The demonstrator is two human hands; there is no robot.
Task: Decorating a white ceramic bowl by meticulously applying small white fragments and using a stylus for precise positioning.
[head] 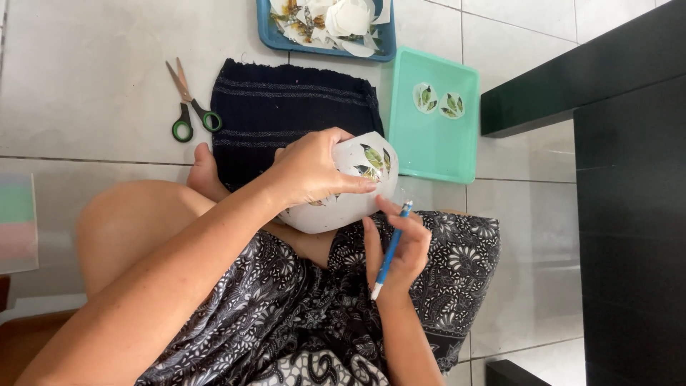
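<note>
Seated on the tiled floor [86, 71], with a white rounded bowl [325, 214] propped on the lap. Left hand [311, 171] curled over the top of the bowl, fingers spread and closed on its wall, thumb pressed just beside the leaf cut-outs [375, 159] already lying on its surface. Right hand [401, 250] just below the bowl, fingers loosely folded around a slim blue tool [391, 250], its upper tip close to the bowl's lower edge; whether brush or pen, impossible to tell.

Beyond the left hand, a dark knitted cloth [286, 114] and green-handled scissors [189, 107]. Beyond the right hand, a mint-green tray [429, 146] bearing two more leaf cut-outs [438, 100]; further off, a blue tray [282, 39] heaped with paper scraps.

Judged from the pose: midway through fixing cut-outs onto the bowl, the piece under the thumb being held flat. Called for now: a steady left grip on the curved wall and a light, exact touch from the tool tip at the paper's edge.
</note>
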